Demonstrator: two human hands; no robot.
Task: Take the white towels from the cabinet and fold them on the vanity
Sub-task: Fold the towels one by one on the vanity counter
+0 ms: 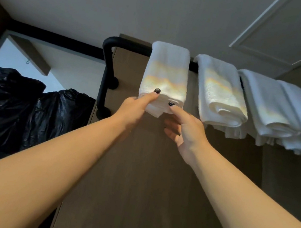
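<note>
Both hands — left hand (136, 107), right hand (184, 131) — pinch one folded towel (166, 72) (leftmost).

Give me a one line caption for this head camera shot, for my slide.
Both hands, left hand and right hand, pinch the leftmost white towel hanging over a black rail.

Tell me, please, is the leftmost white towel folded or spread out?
Folded: the leftmost towel hangs over the black bar as a narrow strip with layered edges at its bottom.
</note>
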